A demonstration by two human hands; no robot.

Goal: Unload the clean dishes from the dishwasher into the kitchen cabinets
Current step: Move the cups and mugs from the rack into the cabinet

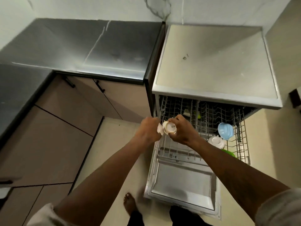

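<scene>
The dishwasher (216, 95) stands open with its wire rack (241, 144) pulled out over the lowered door (182, 181). My right hand (182, 131) grips a small cream cup (170, 128), bottom turned toward me with dark lettering on it. My left hand (148, 129) holds a crumpled white cloth (160, 129) against the cup, above the rack's left edge. At the rack's right end sit a light blue bowl (225, 131), a white bowl (215, 141) and a green dish (229, 153).
A steel counter (78, 46) runs along the left and back, with beige lower cabinets (53, 121) and black handles (100, 86) beneath. My bare foot (129, 203) stands on the pale floor beside the dishwasher door.
</scene>
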